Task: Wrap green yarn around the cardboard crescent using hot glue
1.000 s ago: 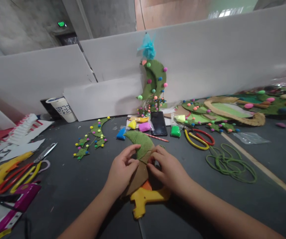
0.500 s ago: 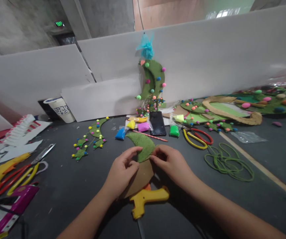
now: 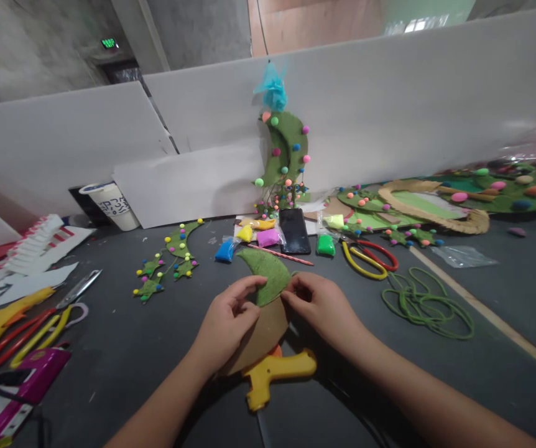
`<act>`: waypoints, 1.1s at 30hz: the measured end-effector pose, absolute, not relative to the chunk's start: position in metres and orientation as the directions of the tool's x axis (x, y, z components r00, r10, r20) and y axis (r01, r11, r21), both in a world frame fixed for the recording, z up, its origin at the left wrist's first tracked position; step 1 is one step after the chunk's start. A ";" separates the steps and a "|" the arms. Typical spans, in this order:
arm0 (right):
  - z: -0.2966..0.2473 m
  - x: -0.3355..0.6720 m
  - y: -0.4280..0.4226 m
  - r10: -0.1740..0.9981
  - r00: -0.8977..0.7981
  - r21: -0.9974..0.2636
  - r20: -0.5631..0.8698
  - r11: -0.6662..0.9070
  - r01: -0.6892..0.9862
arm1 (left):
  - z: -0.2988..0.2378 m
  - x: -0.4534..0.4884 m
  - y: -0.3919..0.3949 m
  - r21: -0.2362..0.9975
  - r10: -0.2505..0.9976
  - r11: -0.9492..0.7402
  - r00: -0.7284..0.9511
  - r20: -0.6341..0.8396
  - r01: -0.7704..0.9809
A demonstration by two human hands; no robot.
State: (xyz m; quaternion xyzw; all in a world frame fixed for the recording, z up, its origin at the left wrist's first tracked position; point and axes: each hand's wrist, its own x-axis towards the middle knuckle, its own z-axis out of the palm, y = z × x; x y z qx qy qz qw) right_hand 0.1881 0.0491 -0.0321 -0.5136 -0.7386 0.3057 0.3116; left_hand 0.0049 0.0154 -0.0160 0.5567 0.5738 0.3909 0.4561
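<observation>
Between my two hands is a crescent piece whose upper part is covered in green felt (image 3: 270,274) and whose lower part shows bare brown cardboard (image 3: 265,333). My left hand (image 3: 231,320) grips its left edge, thumb and forefinger where felt meets cardboard. On the right edge, the fingertips of my right hand (image 3: 317,302) pinch the felt's border. Just below the cardboard lies a yellow hot glue gun (image 3: 277,370), its handle pointing right. The underside of the crescent is hidden.
Scissors (image 3: 365,258) and a tangle of green cord (image 3: 429,305) lie to the right. Bagged clay (image 3: 268,238) and a phone (image 3: 295,231) are ahead. A decorated felt crescent (image 3: 291,146) hangs behind. More scissors (image 3: 44,330) and a second glue gun (image 3: 9,317) sit left.
Both hands keep their hold on the crescent in nearly the same place. The whole view has shifted very slightly; nothing was taken up or let go.
</observation>
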 end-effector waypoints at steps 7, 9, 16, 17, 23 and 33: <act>-0.031 0.188 0.047 0.955 -0.261 -0.750 0.143 0.276 0.601 | -0.016 0.004 0.015 0.940 0.998 0.036 0.042 -0.053 0.339; -0.031 0.188 0.047 0.956 -0.259 -0.739 0.141 0.276 0.615 | -0.017 0.003 0.015 0.940 0.998 0.031 0.047 -0.050 0.340; -0.030 0.188 0.046 0.949 -0.280 -0.686 0.147 0.302 0.662 | -0.017 0.004 0.015 0.937 0.997 0.036 0.048 -0.057 0.348; -0.030 0.188 0.046 0.950 -0.278 -0.686 0.143 0.298 0.664 | -0.017 0.004 0.015 0.938 0.997 0.036 0.049 -0.056 0.346; -0.032 0.189 0.048 0.969 -0.221 -0.764 0.111 0.226 0.605 | -0.013 0.004 0.014 0.949 0.996 0.051 0.055 -0.071 0.310; -0.034 0.191 0.053 0.968 -0.248 -0.848 0.051 0.173 0.501 | -0.009 -0.004 0.019 0.983 0.979 0.102 0.162 -0.126 0.154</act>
